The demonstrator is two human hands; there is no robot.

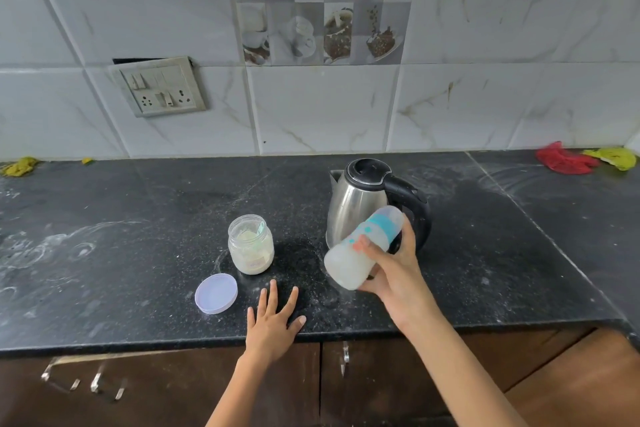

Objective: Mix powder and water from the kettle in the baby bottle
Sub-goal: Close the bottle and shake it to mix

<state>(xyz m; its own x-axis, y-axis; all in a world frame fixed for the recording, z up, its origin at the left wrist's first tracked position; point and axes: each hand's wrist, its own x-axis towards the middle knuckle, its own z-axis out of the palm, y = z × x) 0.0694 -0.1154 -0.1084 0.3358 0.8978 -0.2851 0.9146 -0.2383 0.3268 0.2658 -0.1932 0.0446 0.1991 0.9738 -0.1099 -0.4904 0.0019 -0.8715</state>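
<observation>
My right hand grips the baby bottle above the counter, in front of the steel kettle. The bottle is tilted, cap and teal collar up to the right, and holds cloudy white liquid. Its outline is slightly blurred. My left hand rests flat on the black counter with fingers spread, holding nothing. An open glass jar of powder with a scoop inside stands left of the bottle. Its pale lilac lid lies on the counter beside my left hand.
The kettle has a black lid and handle, with its spout facing left. Red and yellow cloths lie at the back right, a yellow scrap at the back left. A wall socket panel sits above. Powder dusts the counter.
</observation>
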